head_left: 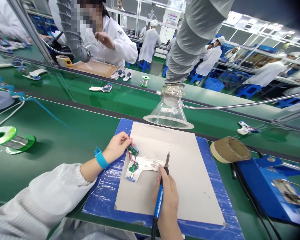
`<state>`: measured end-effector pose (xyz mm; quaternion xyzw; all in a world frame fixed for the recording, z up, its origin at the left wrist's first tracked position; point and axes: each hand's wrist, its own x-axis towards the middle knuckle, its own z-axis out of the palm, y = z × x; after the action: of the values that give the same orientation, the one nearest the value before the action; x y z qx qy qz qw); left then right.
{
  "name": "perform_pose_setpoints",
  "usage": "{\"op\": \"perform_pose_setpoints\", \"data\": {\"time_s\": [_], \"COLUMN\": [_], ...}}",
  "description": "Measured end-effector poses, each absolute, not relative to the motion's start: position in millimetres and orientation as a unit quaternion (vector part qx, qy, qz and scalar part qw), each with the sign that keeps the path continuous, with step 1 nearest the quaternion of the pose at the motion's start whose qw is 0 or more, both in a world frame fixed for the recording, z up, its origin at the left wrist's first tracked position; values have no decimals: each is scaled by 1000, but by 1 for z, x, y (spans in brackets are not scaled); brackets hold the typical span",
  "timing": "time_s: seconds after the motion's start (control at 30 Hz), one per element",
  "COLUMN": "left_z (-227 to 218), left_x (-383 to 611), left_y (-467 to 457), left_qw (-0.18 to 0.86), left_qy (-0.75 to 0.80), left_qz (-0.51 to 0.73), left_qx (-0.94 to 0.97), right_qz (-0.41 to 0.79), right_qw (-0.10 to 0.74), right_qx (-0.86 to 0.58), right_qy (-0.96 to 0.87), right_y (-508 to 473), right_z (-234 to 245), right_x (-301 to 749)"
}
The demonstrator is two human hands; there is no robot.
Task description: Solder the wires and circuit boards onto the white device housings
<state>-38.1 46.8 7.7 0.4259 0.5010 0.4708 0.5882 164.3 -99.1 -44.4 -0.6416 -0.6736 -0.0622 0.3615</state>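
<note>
Soldering iron (pixel 159 199) is gripped in right hand (pixel 169 196); left hand (pixel 118 146) seems to pinch red wires (pixel 130 157) of circuit board (pixel 133 150). White casing (pixel 143 163) lies between hands; if right hand slips, tip (pixel 168 158), if hot, could scorch it.

Soldering iron (pixel 159 199): blue and black. Plastic shell (pixel 146 164): white. Circuit board (pixel 133 150): green. Wires (pixel 131 157): red. Wrist strap (pixel 101 159): bright blue. Cardboard sheet (pixel 195 190): plain beige. Workbench (pixel 52 130): green.

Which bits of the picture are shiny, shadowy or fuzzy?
Head view: white glare streaks the blue board; head view: soft shadow lies beside the solder spool; head view: square blocks hide part of a co-worker; head view: the soldering iron looks fairly sharp.
</note>
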Motion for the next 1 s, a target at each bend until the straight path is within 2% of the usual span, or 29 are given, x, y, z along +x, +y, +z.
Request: {"op": "perform_pose_setpoints", "data": {"time_s": [0.3,0.5,0.67,1.0], "left_z": [-2,4,10,14], "left_x": [-46,-51,-55,-55], "left_y": [48,58,59,59], "left_qw": [563,564,587,623], "left_qy": [530,515,491,473], "left_qz": [565,611,623,618], "left_qx": [288,209,163,80], "right_qz": [-59,-49,-29,-71], "right_qw": [413,415,420,462], "right_qx": [-681,-710,-721,-687], "right_qy": [-602,-567,-551,-557], "right_y": [-104,-106,-105,-100], "right_z": [-19,-18,-23,-30], "right_x": [142,137,134,133]}}
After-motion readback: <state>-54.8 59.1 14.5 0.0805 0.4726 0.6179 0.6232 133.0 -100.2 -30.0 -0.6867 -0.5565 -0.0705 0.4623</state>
